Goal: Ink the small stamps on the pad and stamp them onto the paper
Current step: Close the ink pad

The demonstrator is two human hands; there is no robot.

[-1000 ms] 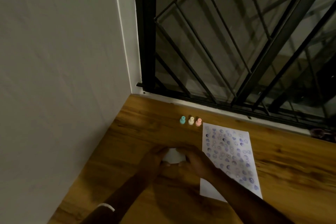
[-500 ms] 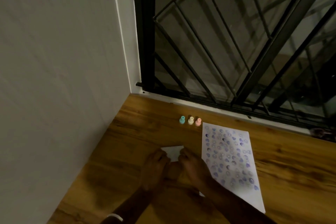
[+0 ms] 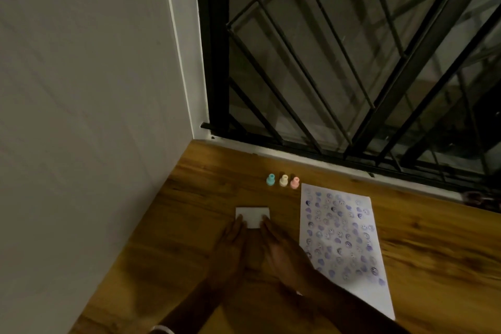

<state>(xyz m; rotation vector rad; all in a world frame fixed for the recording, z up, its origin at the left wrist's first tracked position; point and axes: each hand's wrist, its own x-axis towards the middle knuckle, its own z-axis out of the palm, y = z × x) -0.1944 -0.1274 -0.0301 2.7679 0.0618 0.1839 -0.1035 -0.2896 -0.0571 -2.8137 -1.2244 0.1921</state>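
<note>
A small white ink pad case [image 3: 253,215] lies flat on the wooden table [image 3: 187,198], its lid side up. My left hand [image 3: 230,247] and my right hand [image 3: 282,249] lie flat just behind it, fingers stretched out, fingertips touching its near corners. Neither hand grips anything. Three small stamps stand upright in a row beyond the pad: teal [image 3: 270,180], cream [image 3: 283,180] and pink [image 3: 295,182]. To the right lies the white paper [image 3: 341,238], covered with several purple stamped marks. My right forearm crosses its near left corner.
A plain wall [image 3: 81,89] bounds the table on the left. A black window grille [image 3: 352,62] and a white sill [image 3: 298,157] run along the far edge. A small dark object [image 3: 477,198] sits at the far right by the sill.
Both hands were cupped over the white pad case. They have slid back toward me and flattened, leaving the case uncovered on the table.
</note>
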